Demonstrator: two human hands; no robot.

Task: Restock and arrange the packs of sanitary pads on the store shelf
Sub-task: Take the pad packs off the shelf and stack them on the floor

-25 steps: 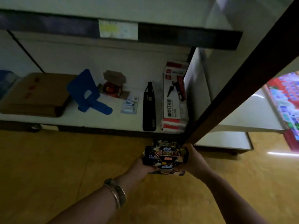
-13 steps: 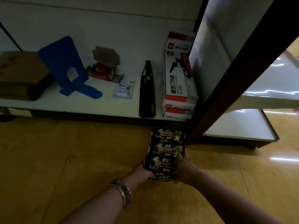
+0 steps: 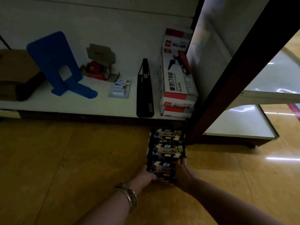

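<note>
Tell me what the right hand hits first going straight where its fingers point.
Probably the right edge of the middle pack, just ahead of the right hand; beyond it the dark post.

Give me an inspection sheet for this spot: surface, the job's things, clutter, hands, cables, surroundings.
Surface: wooden-looking floor, glossy on the right.
Job's things: three dark packs in a row in front of the shelf; it is unclear whether they rest on the floor.
Clutter: on the shelf, a brown carton, blue bookend, blister card, long black tool and red-and-white boxes.
Grippers: left hand and right hand hold the nearest pack by its sides.
Cables: nothing seen.
Surroundings: dark post; white platform to the right.
</note>
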